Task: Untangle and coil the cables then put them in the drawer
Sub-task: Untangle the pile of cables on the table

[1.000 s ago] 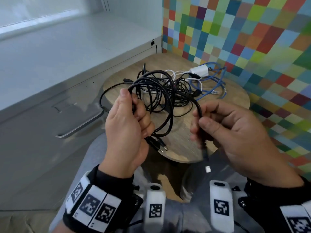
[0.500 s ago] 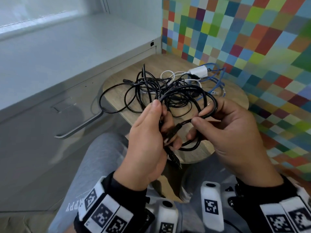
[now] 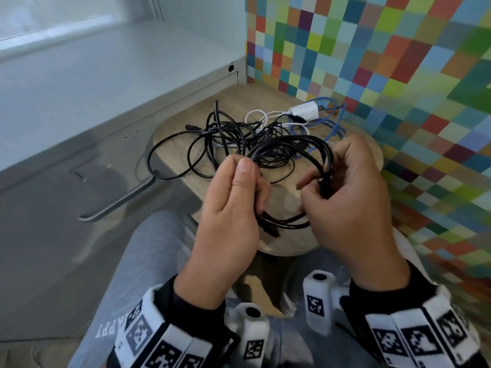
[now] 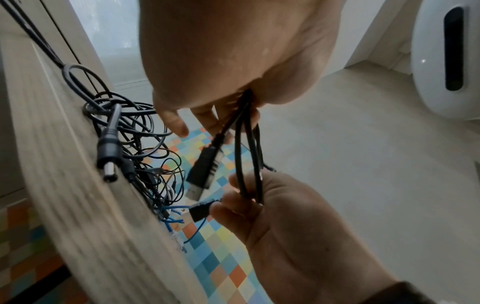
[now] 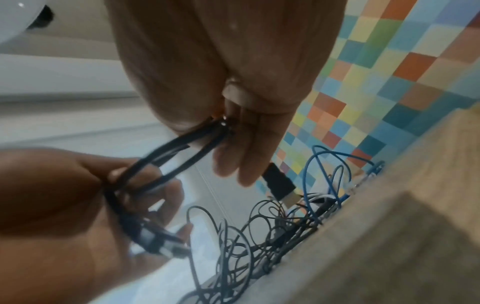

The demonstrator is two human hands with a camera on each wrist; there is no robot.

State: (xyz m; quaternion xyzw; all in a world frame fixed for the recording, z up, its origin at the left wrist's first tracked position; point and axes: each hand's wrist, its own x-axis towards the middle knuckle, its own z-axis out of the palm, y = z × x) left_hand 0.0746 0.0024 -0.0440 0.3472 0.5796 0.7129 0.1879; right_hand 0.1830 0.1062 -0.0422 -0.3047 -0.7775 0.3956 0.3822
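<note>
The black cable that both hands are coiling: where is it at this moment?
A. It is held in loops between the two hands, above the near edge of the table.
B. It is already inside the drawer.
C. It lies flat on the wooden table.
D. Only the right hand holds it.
A: the black cable runs in loops from the left hand to the right hand, both gripping it above the table.
</note>
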